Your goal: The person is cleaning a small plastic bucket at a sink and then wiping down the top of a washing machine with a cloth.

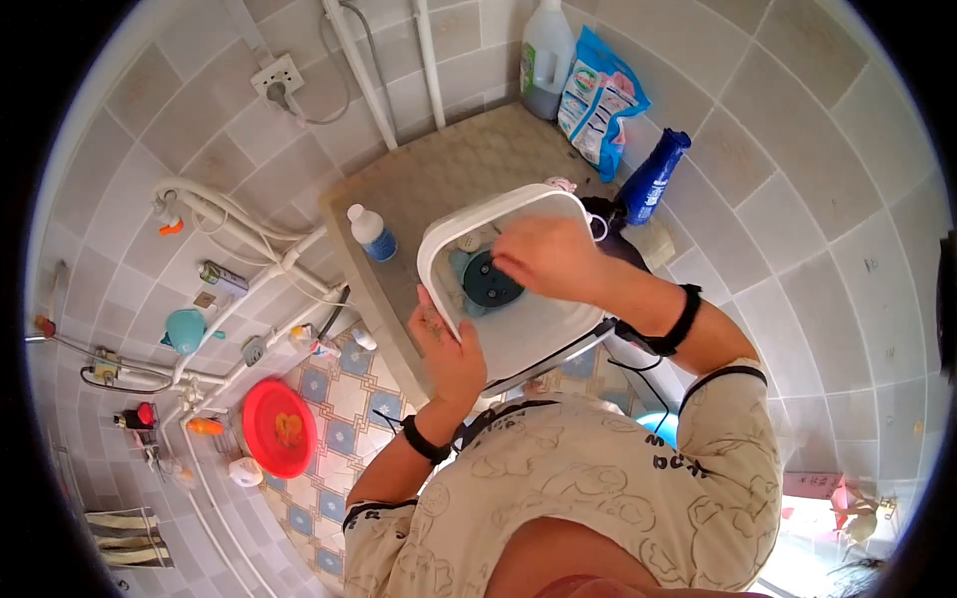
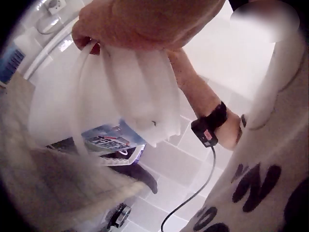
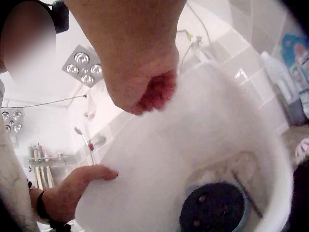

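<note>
A white plastic tub (image 1: 538,339) stands tilted at the edge of the stone counter; a blue printed label (image 2: 113,137) shows on its outside. Inside at the bottom is a dark green round disc (image 1: 491,280) with several small studs, near a thin dark stick (image 3: 247,193). My left hand (image 1: 449,357) grips the tub's near left rim, thumb lying inside the wall (image 3: 77,186). Over the tub's opening is my right hand (image 1: 553,261), blurred in the head view. Its fingers curl inward beside the inner wall in the right wrist view (image 3: 145,82), and nothing shows between them.
On the counter (image 1: 399,179) stand a small white bottle (image 1: 373,234), a large jug (image 1: 546,65), a blue detergent bag (image 1: 600,105) and a dark blue bottle (image 1: 656,179). A red basin (image 1: 280,429) sits on the tiled floor at left. Pipes (image 1: 269,254) run along the wall.
</note>
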The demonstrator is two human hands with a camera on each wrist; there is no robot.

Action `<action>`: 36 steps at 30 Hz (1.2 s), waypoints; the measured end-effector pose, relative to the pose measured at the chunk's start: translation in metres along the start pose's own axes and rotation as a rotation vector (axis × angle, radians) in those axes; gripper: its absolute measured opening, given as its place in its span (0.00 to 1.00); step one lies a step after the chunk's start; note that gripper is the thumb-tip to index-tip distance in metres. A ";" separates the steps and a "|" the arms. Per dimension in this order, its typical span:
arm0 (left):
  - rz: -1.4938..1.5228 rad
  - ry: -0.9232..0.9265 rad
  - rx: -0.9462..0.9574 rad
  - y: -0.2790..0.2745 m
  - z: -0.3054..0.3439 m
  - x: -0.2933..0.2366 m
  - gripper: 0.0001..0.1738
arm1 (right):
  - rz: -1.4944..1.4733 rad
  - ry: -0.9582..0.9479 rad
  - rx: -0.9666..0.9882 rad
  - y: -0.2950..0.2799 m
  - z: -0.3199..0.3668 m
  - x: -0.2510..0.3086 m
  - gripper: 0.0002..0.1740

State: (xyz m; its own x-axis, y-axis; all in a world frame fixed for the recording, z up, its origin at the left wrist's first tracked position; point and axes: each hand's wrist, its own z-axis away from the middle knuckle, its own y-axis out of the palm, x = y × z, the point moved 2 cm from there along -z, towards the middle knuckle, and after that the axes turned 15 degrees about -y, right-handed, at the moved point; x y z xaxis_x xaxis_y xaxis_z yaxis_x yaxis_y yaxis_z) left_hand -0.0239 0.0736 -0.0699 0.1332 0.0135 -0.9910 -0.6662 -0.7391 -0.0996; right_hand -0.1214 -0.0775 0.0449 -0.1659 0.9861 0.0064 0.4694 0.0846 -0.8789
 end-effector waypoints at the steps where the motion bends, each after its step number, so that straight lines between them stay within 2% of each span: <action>1: -0.002 -0.001 0.008 0.002 0.003 -0.001 0.37 | 0.001 0.008 -0.001 0.020 0.003 -0.001 0.09; 3: -0.147 0.080 0.007 0.002 0.007 -0.004 0.38 | 0.005 0.194 0.401 0.074 0.019 -0.012 0.29; 7: -0.322 0.126 -0.026 -0.002 0.008 -0.010 0.38 | 0.103 0.170 0.306 0.098 0.029 -0.013 0.24; 9: -0.362 0.143 -0.042 -0.003 0.008 -0.010 0.38 | 0.085 0.303 0.464 0.093 0.024 -0.010 0.41; 12: -0.361 0.193 -0.044 -0.003 0.006 -0.006 0.38 | 0.069 0.371 0.465 0.077 0.020 0.001 0.35; 16: -0.358 0.199 -0.035 -0.004 0.004 -0.009 0.38 | 0.047 0.347 0.484 0.071 0.021 0.011 0.29; 19: -0.332 0.159 -0.021 -0.005 0.000 -0.007 0.38 | 0.104 0.297 0.392 0.055 0.026 0.025 0.26; 21: -0.201 0.102 -0.002 -0.003 -0.005 0.001 0.38 | 0.084 0.438 0.332 0.014 0.021 0.037 0.24; 25: -0.115 0.021 0.034 -0.006 -0.013 -0.008 0.38 | 0.121 0.436 -0.104 -0.065 0.036 0.054 0.28; 26: -0.051 0.006 0.031 -0.006 -0.016 -0.006 0.38 | 0.123 0.437 -0.104 -0.078 0.041 0.054 0.28; 29: -0.022 -0.011 -0.004 -0.015 -0.022 -0.010 0.36 | 0.159 0.577 -0.354 -0.109 0.063 0.046 0.30; 31: -0.061 -0.019 -0.037 -0.029 -0.023 -0.010 0.35 | 0.225 0.701 -0.373 -0.116 0.078 0.031 0.30; 33: -0.222 0.067 -0.099 -0.044 -0.022 -0.010 0.34 | 0.214 0.737 -0.388 -0.103 0.095 0.005 0.30; 36: -0.070 -0.005 -0.162 -0.058 -0.010 -0.022 0.31 | 0.180 0.816 -0.373 -0.065 0.113 -0.039 0.31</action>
State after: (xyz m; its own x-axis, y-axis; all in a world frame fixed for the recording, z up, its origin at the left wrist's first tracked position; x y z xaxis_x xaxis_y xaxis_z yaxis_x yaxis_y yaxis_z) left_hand 0.0191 0.1099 -0.0410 0.1708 0.0721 -0.9827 -0.5284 -0.8351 -0.1531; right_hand -0.2433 -0.1373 0.0481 0.5348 0.7720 0.3435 0.7018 -0.1794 -0.6894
